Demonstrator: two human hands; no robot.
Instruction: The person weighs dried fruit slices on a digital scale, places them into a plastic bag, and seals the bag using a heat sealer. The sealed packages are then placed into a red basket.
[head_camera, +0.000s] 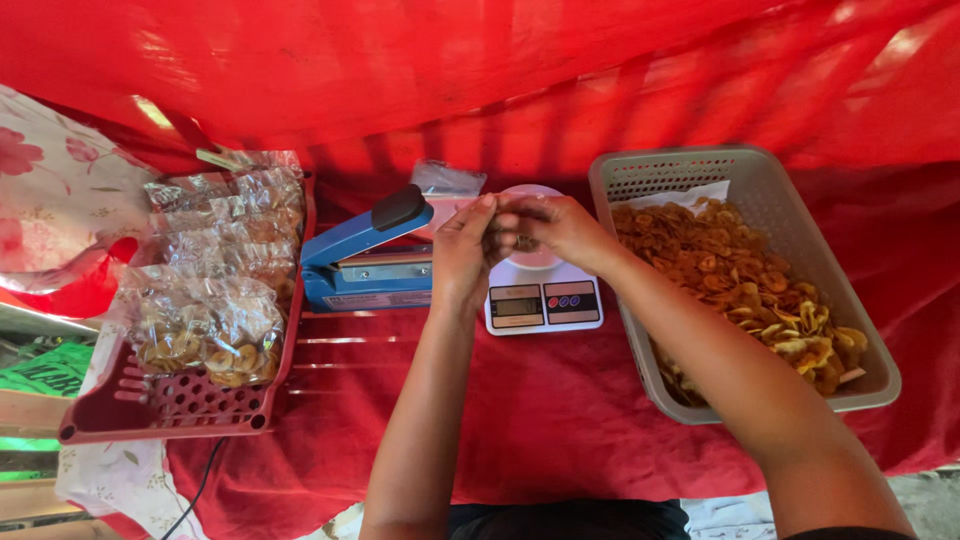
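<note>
A small clear bag (522, 240) of chips is pinched between the left hand (462, 255) and right hand (560, 228), both closed on it, just above the scale (542, 300) at the table's middle. Toward the far edge, the sealer (365, 265) lies just left of the left hand, its long axis left to right. The grey basket (870, 385) of chips sits at the right edge, the red tray (175, 405) of filled bags at the left.

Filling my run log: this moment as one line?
left hand: on small bag | right hand: on bag | over scale | chips basket right
</note>
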